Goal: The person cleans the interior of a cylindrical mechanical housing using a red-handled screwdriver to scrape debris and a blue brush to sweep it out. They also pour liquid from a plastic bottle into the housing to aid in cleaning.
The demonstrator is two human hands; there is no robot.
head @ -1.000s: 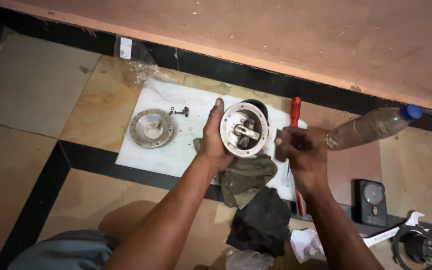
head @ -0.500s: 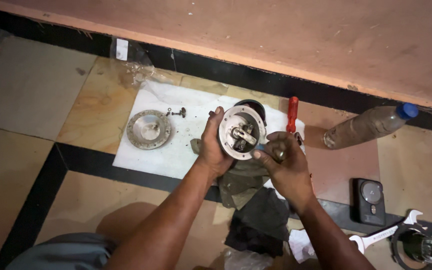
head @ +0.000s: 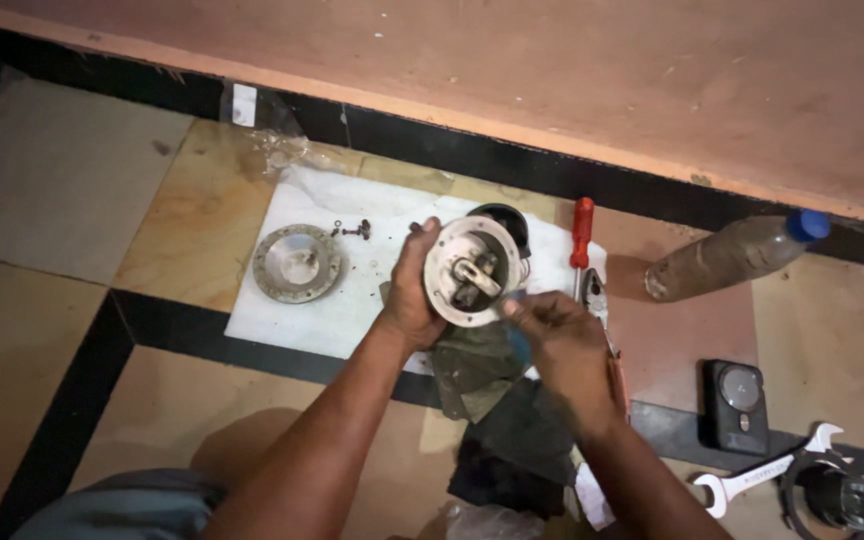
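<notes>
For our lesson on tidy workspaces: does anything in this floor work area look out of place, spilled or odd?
Nothing is spilled or visibly broken. The oddities are small: a plastic bottle lies on its side by the wall, and two tiny loose screws sit unguarded on the white sheet near a round metal plate. A spanner lies off the sheet.

Makeshift repair spot, tiled floor (head: 72, 180): wrench (head: 764, 474), screwdriver (head: 580, 232), rags (head: 512, 420).

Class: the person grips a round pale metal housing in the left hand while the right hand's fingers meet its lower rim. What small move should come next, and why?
Probably bring the right hand fingertips up to the small metal piece at the centre of the round pale metal housing. The left hand already holds the housing steady with its face up, and the right hand carries no tool I can make out.
</notes>
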